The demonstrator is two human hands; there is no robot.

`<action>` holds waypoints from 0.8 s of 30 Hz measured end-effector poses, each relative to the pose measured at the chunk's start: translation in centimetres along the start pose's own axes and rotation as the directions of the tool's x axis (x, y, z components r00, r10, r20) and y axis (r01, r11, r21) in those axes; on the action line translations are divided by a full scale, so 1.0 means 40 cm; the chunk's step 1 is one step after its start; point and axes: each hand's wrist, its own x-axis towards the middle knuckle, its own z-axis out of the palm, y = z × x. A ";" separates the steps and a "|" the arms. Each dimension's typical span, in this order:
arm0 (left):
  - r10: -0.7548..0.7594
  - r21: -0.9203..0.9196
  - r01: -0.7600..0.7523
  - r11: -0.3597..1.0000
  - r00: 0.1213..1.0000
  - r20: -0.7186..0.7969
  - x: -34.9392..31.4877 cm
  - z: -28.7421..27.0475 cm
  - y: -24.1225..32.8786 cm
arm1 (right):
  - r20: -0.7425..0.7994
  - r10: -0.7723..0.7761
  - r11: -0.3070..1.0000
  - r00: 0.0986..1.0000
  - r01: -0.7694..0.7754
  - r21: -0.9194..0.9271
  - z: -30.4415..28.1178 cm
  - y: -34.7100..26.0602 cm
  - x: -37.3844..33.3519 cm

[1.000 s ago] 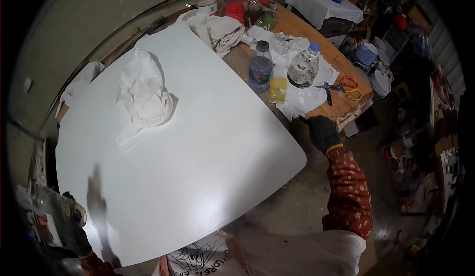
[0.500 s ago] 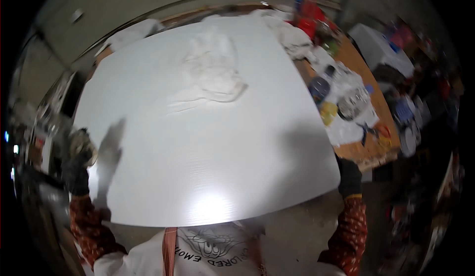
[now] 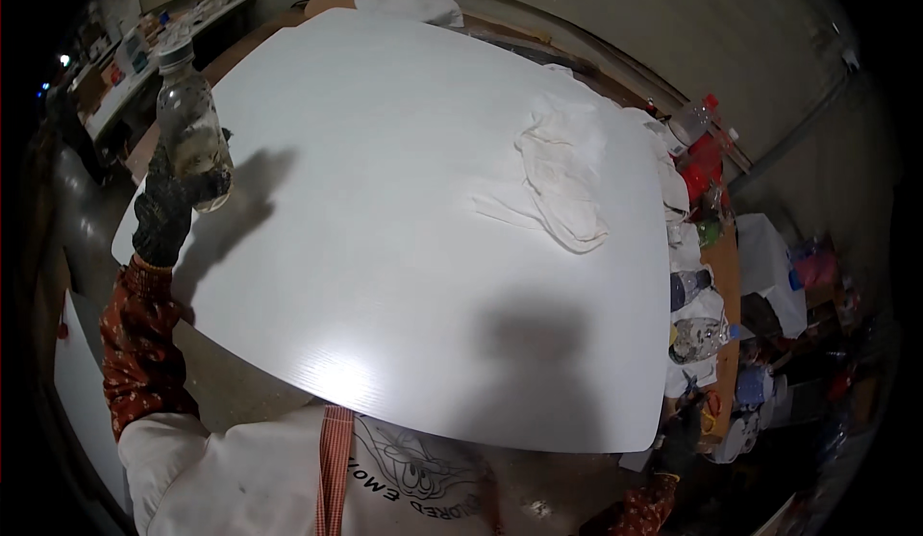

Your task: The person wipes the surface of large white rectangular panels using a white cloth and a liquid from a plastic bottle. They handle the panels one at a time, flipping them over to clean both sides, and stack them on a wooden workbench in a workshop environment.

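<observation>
My left hand (image 3: 163, 217), in a dark glove, grips a clear plastic bottle (image 3: 190, 108) with a pale cap. The bottle stands nearly upright beside the left edge of a large white panel (image 3: 385, 199), with some liquid low in it. A crumpled white cloth (image 3: 562, 185) lies toward the panel's far right. My right hand (image 3: 681, 437), also dark-gloved, is low at the panel's near right corner, close to a pair of orange-handled scissors (image 3: 710, 409). Shadow hides its fingers, so I cannot tell whether it touches the panel.
Along the right, a wooden table (image 3: 728, 286) carries several bottles, including a dark one (image 3: 686, 289) and a clear one (image 3: 699, 339), on white cloths. Another white cloth (image 3: 409, 2) lies beyond the far edge. A cluttered bench (image 3: 130, 99) stands at far left.
My view has turned, so the panel and cloth appear shifted right. My left hand now shows the bottle raised and clearly in view. My right hand appears lower and in deeper shadow.
</observation>
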 end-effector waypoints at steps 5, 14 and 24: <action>0.126 -0.390 -0.065 0.919 0.983 0.133 0.051 -0.031 -0.218 | 0.053 -0.263 0.936 0.963 0.268 -0.227 0.120 -0.527 0.186; 0.174 -0.108 -0.156 0.982 0.966 0.189 0.000 0.102 -0.201 | 0.674 -0.649 0.316 0.353 0.931 -0.184 0.726 -1.032 0.226; 0.187 0.345 -0.339 0.875 0.895 0.406 -0.025 0.028 -0.177 | 0.806 -0.565 0.054 0.175 0.983 -0.175 0.904 -1.044 0.221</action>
